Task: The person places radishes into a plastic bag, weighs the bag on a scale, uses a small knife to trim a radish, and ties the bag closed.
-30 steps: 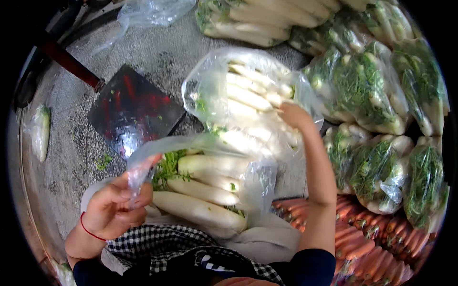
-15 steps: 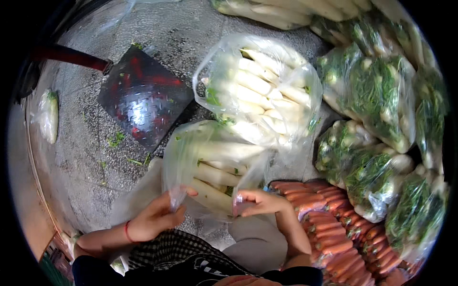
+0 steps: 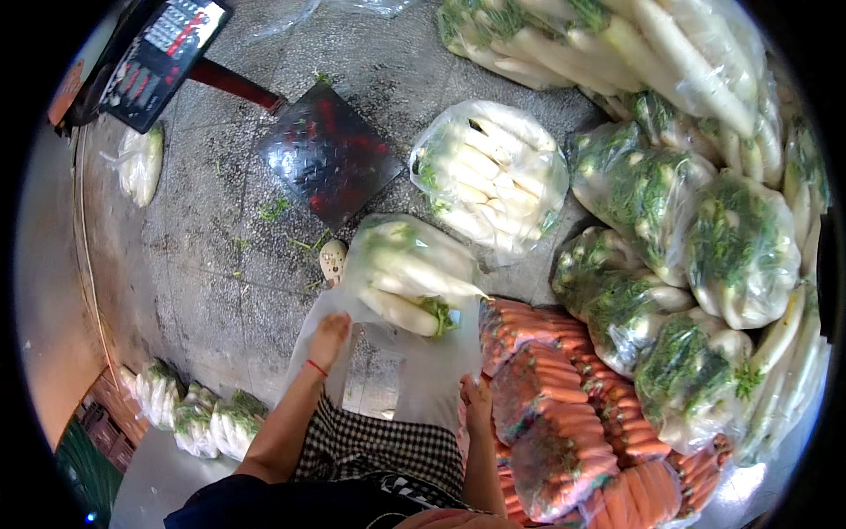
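Plastic bag (image 3: 445,363), its white radishes (image 3: 401,310) slanting down rightward, lay mid-frame above the nearer left hand (image 3: 330,337) and right hand (image 3: 476,397), both closed on its rim.

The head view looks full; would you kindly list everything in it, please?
Held plastic bag: one, translucent, centre
Daikons inside: several, white, centre
Filled daikon bag: one, clear, upper centre
Bagged daikons: many, white-green, right and lower left
Small daikon bag: one, clear, far left
Bagged carrots: many, orange, lower right
Platform scale: one, black-red, upper left
Plastic film: one, clear, top
Leaf scraps: several, green, on grey floor
Clog: one, cream, left of centre
Checked garment: one, black-white, bottom
Left hand: one, red wristband, plastic bag's left edge
Right hand: one, bare, plastic bag's right edge
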